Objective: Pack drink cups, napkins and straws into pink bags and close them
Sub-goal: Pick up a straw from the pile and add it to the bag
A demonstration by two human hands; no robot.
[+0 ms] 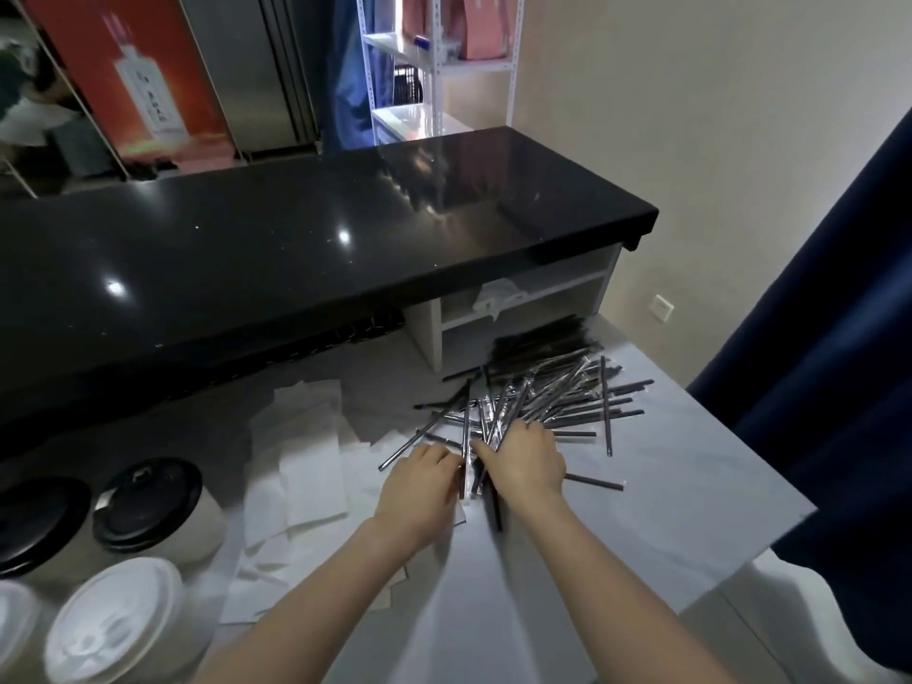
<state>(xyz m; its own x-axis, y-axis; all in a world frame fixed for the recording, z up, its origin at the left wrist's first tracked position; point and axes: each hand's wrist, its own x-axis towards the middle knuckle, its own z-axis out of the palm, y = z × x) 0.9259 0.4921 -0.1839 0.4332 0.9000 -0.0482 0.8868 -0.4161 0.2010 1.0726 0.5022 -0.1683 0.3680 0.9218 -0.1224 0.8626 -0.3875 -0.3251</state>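
Head view: both hands down at the near edge of the straw pile [538,402], wrapped black straws scattered loose over the pale grey surface [691,510], right of centre. Left hand [419,486] fingers curled, pinching a wrapped straw [464,436] that stands roughly upright in frame between the two hands. Right hand [525,464] palm down on the pile, fingers pressed together and curled over a few straws; exactly which ones it grips, cannot tell. One stray straw [594,482] lies apart just right of the right wrist. White napkins [311,466] spread in a loose overlapping heap left of the hands, touching the pile's left edge. Cups at bottom left: two with black lids [148,503], two with white lids [118,619], close together, well apart from the straws. Black glossy counter [296,249] runs across behind, with an open shelf unit [523,308] under its right end, white stuff inside. Pink bags [481,27] on a white rack far back, blurred. Dark blue curtain [839,338] on the right
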